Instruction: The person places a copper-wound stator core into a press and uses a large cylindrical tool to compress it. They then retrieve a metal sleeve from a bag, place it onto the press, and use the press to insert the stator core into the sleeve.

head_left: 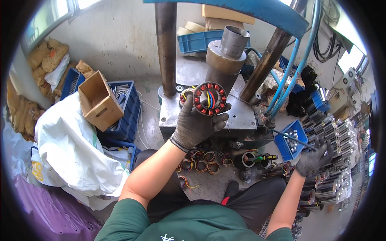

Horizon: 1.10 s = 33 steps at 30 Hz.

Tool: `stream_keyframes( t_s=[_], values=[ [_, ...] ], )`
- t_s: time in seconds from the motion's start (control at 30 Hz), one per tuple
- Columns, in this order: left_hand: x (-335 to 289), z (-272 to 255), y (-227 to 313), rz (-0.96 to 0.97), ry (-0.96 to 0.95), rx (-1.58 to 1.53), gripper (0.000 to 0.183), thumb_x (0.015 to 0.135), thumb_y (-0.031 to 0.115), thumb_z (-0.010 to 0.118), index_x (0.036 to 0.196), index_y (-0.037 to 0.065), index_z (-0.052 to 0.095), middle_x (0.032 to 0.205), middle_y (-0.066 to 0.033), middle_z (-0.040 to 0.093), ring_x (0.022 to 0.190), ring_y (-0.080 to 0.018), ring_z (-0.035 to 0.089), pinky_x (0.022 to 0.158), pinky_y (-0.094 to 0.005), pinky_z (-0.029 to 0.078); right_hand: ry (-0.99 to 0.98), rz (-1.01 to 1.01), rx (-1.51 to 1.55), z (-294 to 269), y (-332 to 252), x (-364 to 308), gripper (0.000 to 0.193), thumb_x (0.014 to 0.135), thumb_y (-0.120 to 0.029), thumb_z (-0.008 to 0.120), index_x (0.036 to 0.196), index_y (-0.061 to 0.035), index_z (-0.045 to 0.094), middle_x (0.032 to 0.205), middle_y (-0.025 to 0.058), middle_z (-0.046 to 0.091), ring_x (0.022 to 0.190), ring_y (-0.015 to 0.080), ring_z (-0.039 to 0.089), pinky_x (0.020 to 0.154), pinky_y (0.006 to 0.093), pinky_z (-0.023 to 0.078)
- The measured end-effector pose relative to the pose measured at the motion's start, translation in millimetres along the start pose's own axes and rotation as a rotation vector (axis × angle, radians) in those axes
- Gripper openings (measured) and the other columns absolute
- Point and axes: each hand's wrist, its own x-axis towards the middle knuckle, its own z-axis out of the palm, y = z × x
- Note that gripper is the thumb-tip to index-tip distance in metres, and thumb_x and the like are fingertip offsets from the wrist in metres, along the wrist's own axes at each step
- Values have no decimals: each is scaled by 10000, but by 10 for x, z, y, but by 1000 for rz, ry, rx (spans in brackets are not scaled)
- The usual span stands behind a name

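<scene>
Before the press (225, 60), left hand (197, 122) clamps a stator (210, 99); right hand (315, 157), seemingly spread, nears stacked rotors (341, 136).

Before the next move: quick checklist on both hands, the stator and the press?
1. Left hand grips stator: ok, gloved fingers wrap its lower rim.
2. Stator winding face visible: ok, red coils and coloured leads face the camera.
3. Right hand free: ok, open, fingers spread, holding nothing, by the blue bin.
4. Steel cylinder on the press clear: ok, nothing sits on top.
5. Stator seated on the press: not ok, held in front of it.
6. Floor at the feet: not ok, loose stators lie there.
</scene>
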Motion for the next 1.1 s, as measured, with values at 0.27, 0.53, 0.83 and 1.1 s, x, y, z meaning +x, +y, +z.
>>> stream_keyframes(
  t_s=[0.27, 0.53, 0.83, 1.1],
  values=[
    [189, -30, 15, 242, 216, 703, 961, 841, 761, 656, 1541, 153, 401, 1447, -130, 543, 1261, -284, 590, 1014, -450, 473, 300, -46, -234, 792, 871, 638, 320, 993, -94, 647, 1258, 37, 524, 1194, 157, 597, 956, 236, 670, 832, 318, 606],
    [882, 338, 571, 1025, 143, 1831, 504, 717, 85, 908, 1132, 38, 626, 1208, -120, 623, 1085, -232, 632, 951, -357, 521, 388, -45, -388, 717, 683, 593, 418, 988, -105, 675, 1340, 13, 483, 1200, 130, 579, 1055, 219, 614, 959, 360, 541],
    [1780, 1216, 852, 1068, -11, 2329, 566, 651, 113, 947, 1139, 115, 662, 1370, -186, 530, 1228, -352, 598, 1042, -413, 541, 431, -84, -266, 688, 663, 549, 381, 1008, -76, 641, 1354, 0, 500, 1189, 121, 603, 1094, 211, 620, 993, 358, 540],
    [2194, 1282, 802, 926, 155, 2350, 522, 665, 58, 910, 1133, 57, 677, 1325, -167, 556, 1189, -319, 616, 1041, -376, 541, 459, -20, -229, 729, 628, 536, 336, 1005, -97, 649, 1313, -22, 536, 1176, 107, 624, 1048, 194, 620, 944, 351, 542]
  ],
)
